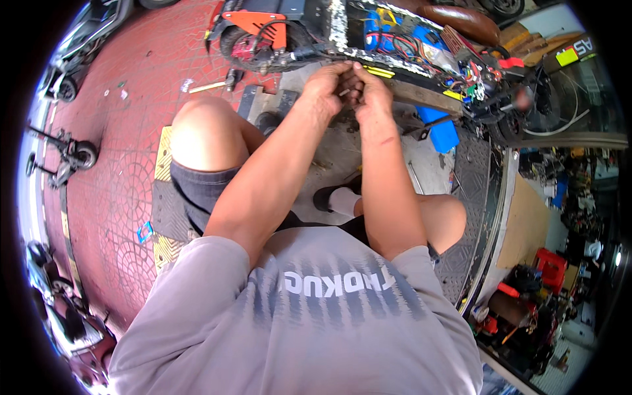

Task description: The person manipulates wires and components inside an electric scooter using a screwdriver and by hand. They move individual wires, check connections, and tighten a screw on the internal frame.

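Both of my hands meet at the near side edge of an electric scooter deck, which lies open across the far side. My left hand has its fingers curled in, the tips drawn close to the other hand. My right hand is closed too, its thumb and finger pressed together at the deck's edge. Whatever lies between the fingers is too small to make out. Inside the deck are a blue-wrapped battery pack and tangled coloured wires. The rear wheel sits under an orange bracket.
A hammer lies on the red paving left of the scooter. Below the deck's right part sits a blue box. A small scooter stands at far left, with parked motorbikes around. Tools and parts clutter the shop at right, by a red stool.
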The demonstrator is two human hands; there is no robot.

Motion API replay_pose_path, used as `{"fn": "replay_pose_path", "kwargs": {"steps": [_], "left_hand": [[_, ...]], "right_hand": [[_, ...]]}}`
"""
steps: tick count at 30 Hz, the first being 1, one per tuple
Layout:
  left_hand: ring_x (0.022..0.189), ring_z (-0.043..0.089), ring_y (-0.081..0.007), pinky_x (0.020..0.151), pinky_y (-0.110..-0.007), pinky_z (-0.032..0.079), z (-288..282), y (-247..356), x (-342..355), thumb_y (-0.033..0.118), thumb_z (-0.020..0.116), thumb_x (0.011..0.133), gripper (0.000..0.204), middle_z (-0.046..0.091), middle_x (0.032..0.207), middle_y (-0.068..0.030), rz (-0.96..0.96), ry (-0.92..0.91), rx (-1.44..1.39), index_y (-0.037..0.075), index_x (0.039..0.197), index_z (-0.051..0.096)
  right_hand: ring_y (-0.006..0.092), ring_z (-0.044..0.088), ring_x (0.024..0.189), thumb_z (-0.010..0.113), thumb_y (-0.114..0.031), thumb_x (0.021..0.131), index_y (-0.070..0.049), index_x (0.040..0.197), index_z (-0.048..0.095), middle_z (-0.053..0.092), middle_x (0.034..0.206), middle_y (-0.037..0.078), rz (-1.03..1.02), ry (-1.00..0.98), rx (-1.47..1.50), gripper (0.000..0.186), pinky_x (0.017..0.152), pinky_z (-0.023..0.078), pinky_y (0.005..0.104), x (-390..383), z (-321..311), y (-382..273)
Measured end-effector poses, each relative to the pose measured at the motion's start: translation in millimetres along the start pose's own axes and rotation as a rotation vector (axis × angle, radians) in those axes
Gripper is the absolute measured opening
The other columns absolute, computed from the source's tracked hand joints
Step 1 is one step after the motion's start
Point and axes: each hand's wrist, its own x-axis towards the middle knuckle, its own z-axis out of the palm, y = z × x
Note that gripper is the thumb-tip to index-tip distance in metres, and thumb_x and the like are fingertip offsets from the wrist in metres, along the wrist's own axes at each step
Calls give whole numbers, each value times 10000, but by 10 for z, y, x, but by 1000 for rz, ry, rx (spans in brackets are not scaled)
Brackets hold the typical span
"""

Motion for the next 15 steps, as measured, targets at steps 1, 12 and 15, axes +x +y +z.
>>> {"fn": "replay_pose_path", "kwargs": {"steps": [1,12,15], "left_hand": [[828,680,-206,681,-376,521,4,20,16,195,626,1013,88,720,914,-57,-5,1,-8,113,1026,655],[788,648,-192,790,-414,580,107,-143,206,132,601,1022,80,685,903,-52,84,54,-273,74,1034,654],[769,657,-186,753,-396,580,44,-155,218,124,624,1009,59,682,890,-39,70,16,-343,76,1031,652]], "right_hand": [[91,444,418,879,-164,816,-141,761,654,537,597,-41,17,-56,-24,232,390,308,261,70,-17,-14],[132,586,547,798,-327,906,-95,882,680,631,700,3,-157,-138,-420,261,503,411,264,-616,-258,-840],[123,584,552,787,-294,922,-82,901,684,634,710,2,-273,-68,-530,237,515,429,250,-826,-231,-992]]}}
